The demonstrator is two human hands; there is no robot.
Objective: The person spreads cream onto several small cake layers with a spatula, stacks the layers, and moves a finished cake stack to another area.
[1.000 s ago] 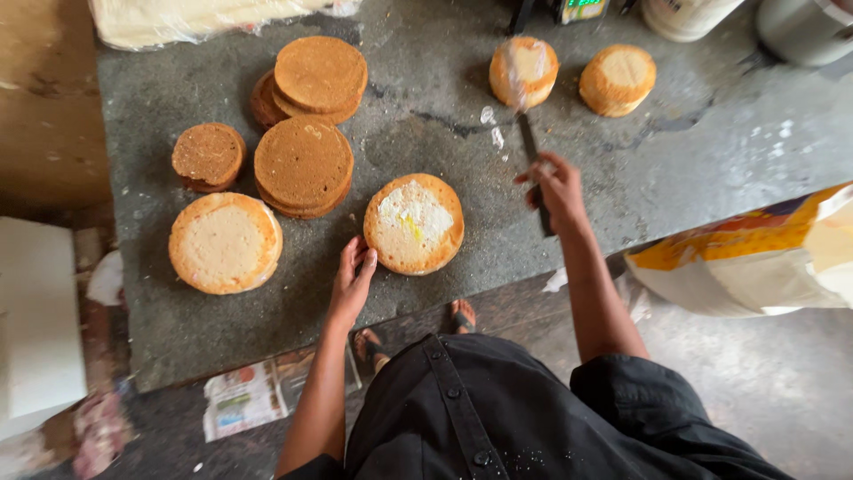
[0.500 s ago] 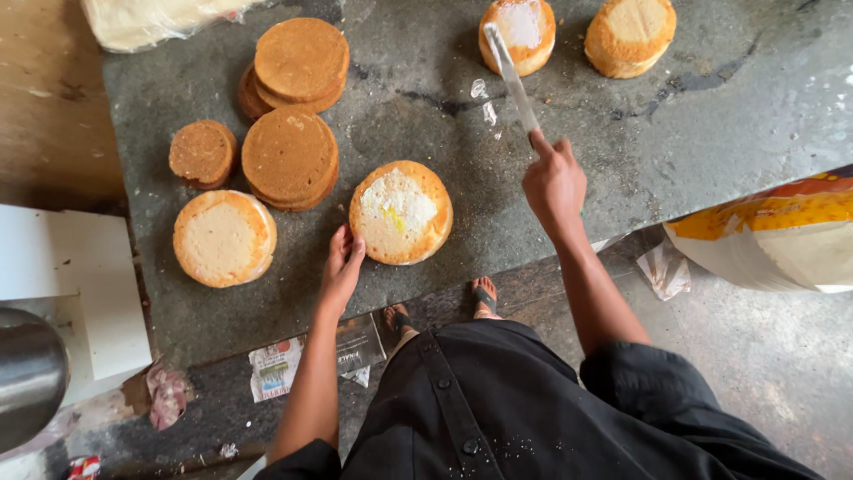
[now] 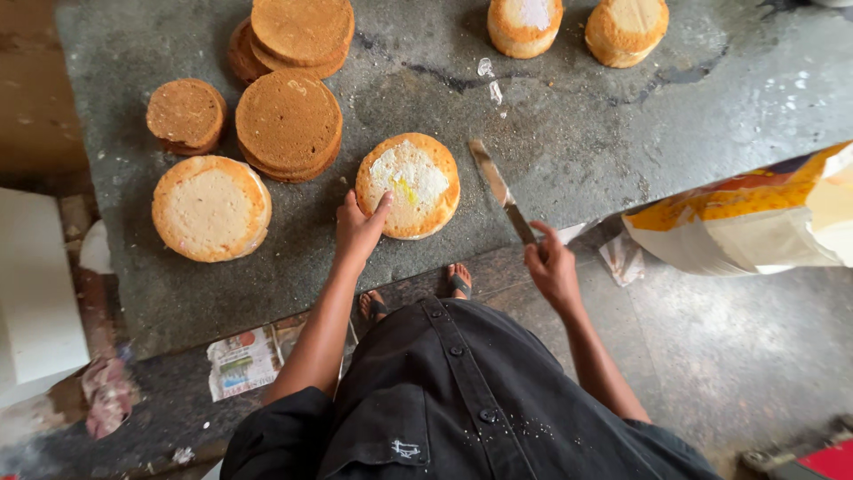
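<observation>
- So far, one round sponge layer (image 3: 408, 185) near the front edge of the grey stone surface (image 3: 622, 151) has been given a patch of white cream with a yellow smear, covering only its middle
- It is steadied by the left hand (image 3: 357, 228), fingers spread against its rim
- A long palette knife (image 3: 503, 193) is gripped by the closed right hand (image 3: 551, 267), its blade held just beside the layer (not touching it)
- Still to be coated, by the look of it: a pale layer (image 3: 211, 208), three brown stacks (image 3: 289, 123) and two small cakes (image 3: 525, 21) at the far edge, one already dabbed white
</observation>
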